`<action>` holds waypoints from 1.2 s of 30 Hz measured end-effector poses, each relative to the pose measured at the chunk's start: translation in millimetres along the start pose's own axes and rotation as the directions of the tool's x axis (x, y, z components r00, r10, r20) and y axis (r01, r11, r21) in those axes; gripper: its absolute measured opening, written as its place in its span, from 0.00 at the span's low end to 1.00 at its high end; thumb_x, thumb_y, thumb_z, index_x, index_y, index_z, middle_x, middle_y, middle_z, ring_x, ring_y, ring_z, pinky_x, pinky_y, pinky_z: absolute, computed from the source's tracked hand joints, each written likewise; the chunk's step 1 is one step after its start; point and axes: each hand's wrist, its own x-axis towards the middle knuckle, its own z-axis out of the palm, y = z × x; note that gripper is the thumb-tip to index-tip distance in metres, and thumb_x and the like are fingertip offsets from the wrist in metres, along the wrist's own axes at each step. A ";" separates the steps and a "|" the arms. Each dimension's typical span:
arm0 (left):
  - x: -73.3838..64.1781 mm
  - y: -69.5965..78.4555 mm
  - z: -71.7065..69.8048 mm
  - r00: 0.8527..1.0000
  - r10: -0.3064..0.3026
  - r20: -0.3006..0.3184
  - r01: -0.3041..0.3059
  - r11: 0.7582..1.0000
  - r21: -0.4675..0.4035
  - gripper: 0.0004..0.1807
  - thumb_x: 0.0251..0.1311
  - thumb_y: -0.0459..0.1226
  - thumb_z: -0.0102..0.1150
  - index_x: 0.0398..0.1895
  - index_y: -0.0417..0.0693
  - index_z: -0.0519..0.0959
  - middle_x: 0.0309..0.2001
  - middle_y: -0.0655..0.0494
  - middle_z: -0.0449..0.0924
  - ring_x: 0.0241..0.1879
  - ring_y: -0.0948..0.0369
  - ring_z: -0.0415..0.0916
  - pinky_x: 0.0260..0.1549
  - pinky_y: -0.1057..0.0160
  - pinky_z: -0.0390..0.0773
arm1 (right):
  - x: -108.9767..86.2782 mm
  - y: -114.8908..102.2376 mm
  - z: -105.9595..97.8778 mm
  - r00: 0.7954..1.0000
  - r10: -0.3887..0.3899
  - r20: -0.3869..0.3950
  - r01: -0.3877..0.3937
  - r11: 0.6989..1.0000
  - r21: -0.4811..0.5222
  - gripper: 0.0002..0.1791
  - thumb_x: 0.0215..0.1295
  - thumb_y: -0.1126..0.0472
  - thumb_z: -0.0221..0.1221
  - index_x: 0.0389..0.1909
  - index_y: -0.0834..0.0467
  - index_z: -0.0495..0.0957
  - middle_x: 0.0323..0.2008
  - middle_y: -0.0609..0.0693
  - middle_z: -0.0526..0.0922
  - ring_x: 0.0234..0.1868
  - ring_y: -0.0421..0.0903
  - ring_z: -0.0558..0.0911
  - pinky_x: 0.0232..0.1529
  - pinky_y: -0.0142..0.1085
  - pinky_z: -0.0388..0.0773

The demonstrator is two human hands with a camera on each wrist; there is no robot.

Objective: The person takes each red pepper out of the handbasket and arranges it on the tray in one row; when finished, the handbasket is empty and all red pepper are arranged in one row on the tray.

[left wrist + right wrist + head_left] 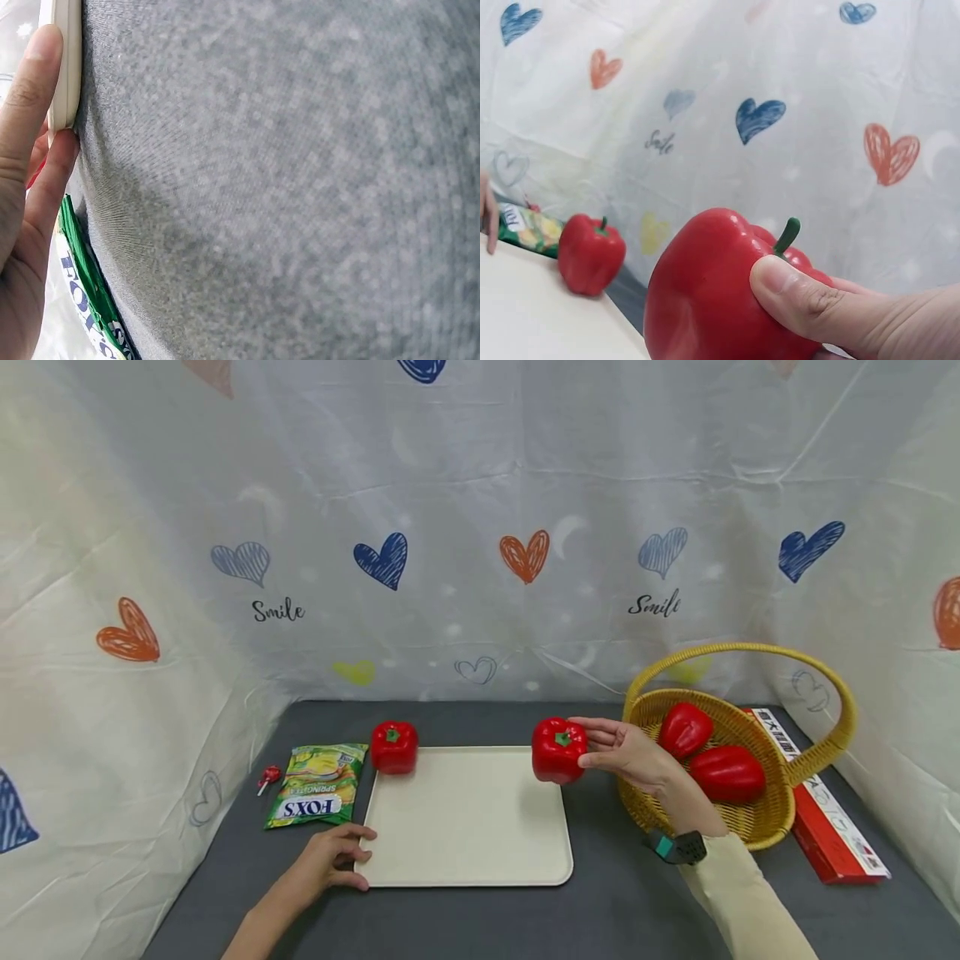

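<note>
My right hand [626, 758] holds a red bell pepper [558, 752] with a green stem above the right back corner of a cream tray [468, 827]. In the right wrist view the thumb [810, 296] presses the side of this pepper [705, 292]; the other fingers are mostly hidden behind it. At the tray's left front corner, my left hand [327, 862] grips the rim between thumb and fingers, also seen in the left wrist view around the tray edge [69, 67]. Another red bell pepper [394, 747] sits at the tray's left back corner.
A yellow wicker basket [637, 802] with a tall handle stands on the right, holding two red peppers [727, 774]. Beside it lies a long red-and-white box [836, 835]. On the left are a green-and-yellow Fox's bag [318, 783] and a small red-wrapped lollipop [271, 774].
</note>
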 end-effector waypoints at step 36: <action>-0.9 1.4 0.8 0.999 -0.036 0.004 0.036 0.999 -0.008 0.15 0.40 0.38 0.75 0.31 0.41 0.83 0.50 0.43 0.76 0.42 0.62 0.80 0.39 0.64 0.81 | 126.4 64.6 65.7 0.994 0.034 0.102 -0.036 0.999 0.022 0.33 0.58 0.79 0.60 0.66 0.69 0.63 0.62 0.66 0.69 0.62 0.56 0.72 0.50 0.42 0.78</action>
